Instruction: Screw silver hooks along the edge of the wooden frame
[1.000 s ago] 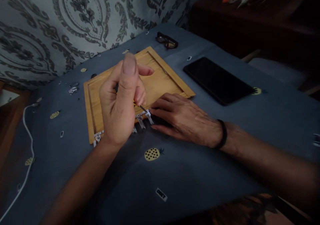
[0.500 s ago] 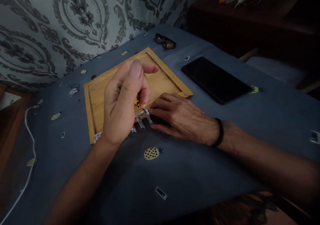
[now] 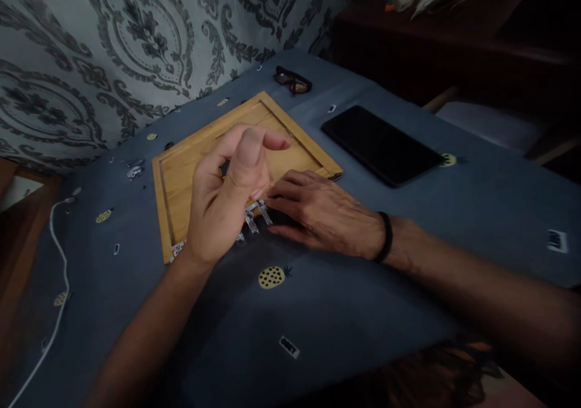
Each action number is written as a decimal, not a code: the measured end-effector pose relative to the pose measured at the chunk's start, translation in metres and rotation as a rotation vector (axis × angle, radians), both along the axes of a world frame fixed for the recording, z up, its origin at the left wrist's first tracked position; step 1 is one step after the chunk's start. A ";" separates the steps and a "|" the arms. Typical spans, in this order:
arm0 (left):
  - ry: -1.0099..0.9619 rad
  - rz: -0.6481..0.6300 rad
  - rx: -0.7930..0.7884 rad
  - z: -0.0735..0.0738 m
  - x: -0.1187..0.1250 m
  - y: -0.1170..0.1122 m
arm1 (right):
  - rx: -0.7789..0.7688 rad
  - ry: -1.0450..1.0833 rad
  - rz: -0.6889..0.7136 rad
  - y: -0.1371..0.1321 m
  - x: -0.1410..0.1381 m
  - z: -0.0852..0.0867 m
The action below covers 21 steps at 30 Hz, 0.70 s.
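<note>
Head view: on the cloth-covered desk (image 3: 336, 311), we see metal fittings (image 3: 251, 222) projecting toward us from a wooden panel's (image 3: 184, 178) near edge, long axes leaning slightly rightward. Our right hand (image 3: 324, 221) sits beside the rightmost fitting; we cannot tell whether it grips. Our left hand (image 3: 222, 196) curls around a mostly hidden dark tool (image 3: 224, 167). The panel's long axis runs near-left to far-right. Beyond lie a phone (image 3: 381, 146) and glasses (image 3: 293, 81).

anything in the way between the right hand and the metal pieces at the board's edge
Nothing visible: the right hand is right beside the nearest metal piece. The phone lies apart, right of the board.
</note>
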<state>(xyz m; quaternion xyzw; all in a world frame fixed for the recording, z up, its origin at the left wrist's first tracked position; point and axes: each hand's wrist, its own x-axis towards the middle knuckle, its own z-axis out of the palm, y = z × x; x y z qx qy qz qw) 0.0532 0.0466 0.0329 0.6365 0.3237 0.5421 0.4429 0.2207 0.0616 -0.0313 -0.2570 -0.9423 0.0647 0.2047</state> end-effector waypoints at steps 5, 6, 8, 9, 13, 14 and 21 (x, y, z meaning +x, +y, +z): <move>-0.021 -0.003 -0.012 0.000 -0.002 0.005 | -0.043 -0.021 -0.004 -0.001 -0.001 0.004; -0.017 0.000 -0.010 0.001 -0.003 0.006 | -0.046 -0.024 -0.004 -0.001 -0.001 0.005; -0.005 -0.014 0.011 0.002 -0.007 0.008 | -0.045 -0.032 -0.003 -0.001 0.000 0.005; 0.006 -0.016 0.028 0.004 -0.010 0.009 | -0.041 -0.035 -0.001 -0.001 0.000 0.005; 0.216 0.041 0.176 0.011 -0.023 0.014 | -0.032 -0.049 -0.008 -0.001 0.000 0.003; 0.303 0.079 0.235 0.013 -0.026 0.015 | -0.028 -0.047 -0.009 0.000 0.000 0.003; 0.866 0.197 0.420 0.039 -0.041 0.003 | -0.007 -0.008 0.003 0.000 0.001 0.000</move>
